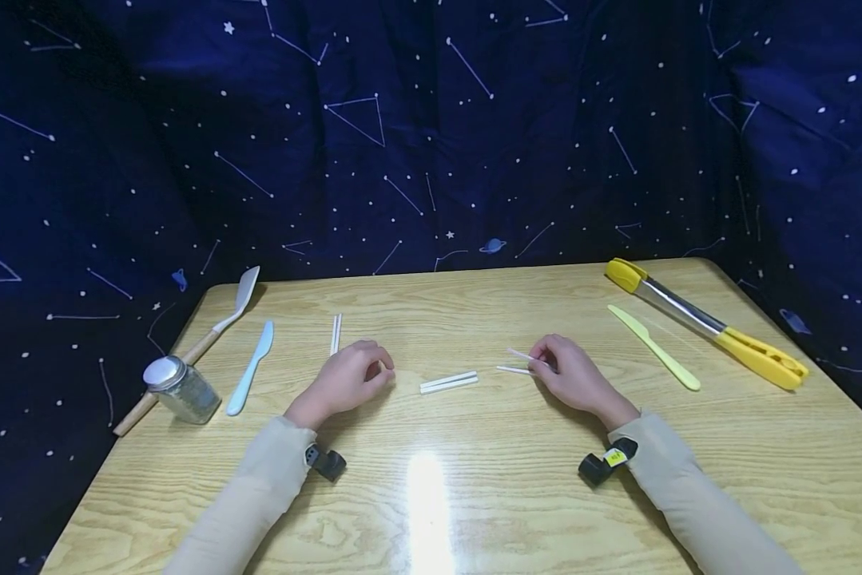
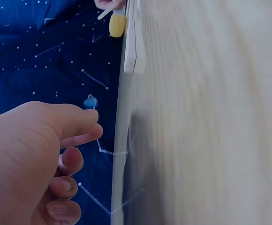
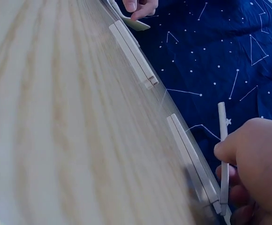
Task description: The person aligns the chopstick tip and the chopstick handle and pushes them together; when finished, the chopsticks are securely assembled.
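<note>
My right hand (image 1: 570, 377) pinches a thin white stick (image 3: 222, 112) between thumb and fingers, its end sticking up past the thumb. Just beneath, two similar white sticks (image 3: 188, 150) lie side by side on the table, one end close to the fingers. In the middle, between both hands, lies another white stick pair (image 1: 449, 385), set slightly aslant. A third pair (image 1: 335, 334) points away from me behind the left hand (image 1: 347, 377), which partly overlaps it in the head view. That left hand hovers low with loosely bent fingers and holds nothing.
On the left are a glass jar (image 1: 189, 397) with a metal lid, a spatula (image 1: 202, 347) with a wooden handle and a light blue knife (image 1: 249, 374). A pale green knife (image 1: 657, 350) and yellow-handled tongs (image 1: 689, 313) lie right. A starry curtain (image 1: 431, 144) hangs behind the table.
</note>
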Demonstrator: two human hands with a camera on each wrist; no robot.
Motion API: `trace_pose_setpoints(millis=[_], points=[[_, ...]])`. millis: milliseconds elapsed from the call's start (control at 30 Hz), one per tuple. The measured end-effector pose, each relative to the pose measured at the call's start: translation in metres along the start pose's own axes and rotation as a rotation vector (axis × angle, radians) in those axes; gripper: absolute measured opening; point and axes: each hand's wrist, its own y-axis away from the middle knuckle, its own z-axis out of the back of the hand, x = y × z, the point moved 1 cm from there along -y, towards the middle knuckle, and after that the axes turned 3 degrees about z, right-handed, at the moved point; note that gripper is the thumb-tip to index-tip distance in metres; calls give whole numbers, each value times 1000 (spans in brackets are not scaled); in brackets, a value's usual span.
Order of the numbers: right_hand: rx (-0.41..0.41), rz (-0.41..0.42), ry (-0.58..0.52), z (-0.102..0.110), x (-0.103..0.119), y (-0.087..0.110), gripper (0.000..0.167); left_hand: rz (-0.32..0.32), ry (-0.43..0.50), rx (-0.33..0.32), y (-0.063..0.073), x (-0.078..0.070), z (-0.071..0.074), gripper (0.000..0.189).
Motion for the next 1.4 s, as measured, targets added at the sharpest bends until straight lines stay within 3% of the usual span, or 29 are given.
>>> trace_pose_setpoints(millis=[133,333,600,800,967,1200,1400], points=[[-24,2,-50,0,1,-1,6,-25,22,18,0,-4,-4,9],[-81,3,-101,0,6,-1,5,-23,30,66,2,-12,-14,25],[-76,-6,-202,0,10,-2,4,-32,69,85,4,-19,-30,33],[-60,-88,-409,-3,9,-4,9,-57,120,9,4,-22,-41,30],[-70,-125,-536,-5,8,-3,10,-36,156,-63,5,-23,-48,22],[-82,-115,-535,-5,8,-2,12,28,212,-126,3,-30,-53,13],[-101,-122,-497,-6,4,-3,11,88,250,-128,3,-32,-54,12]])
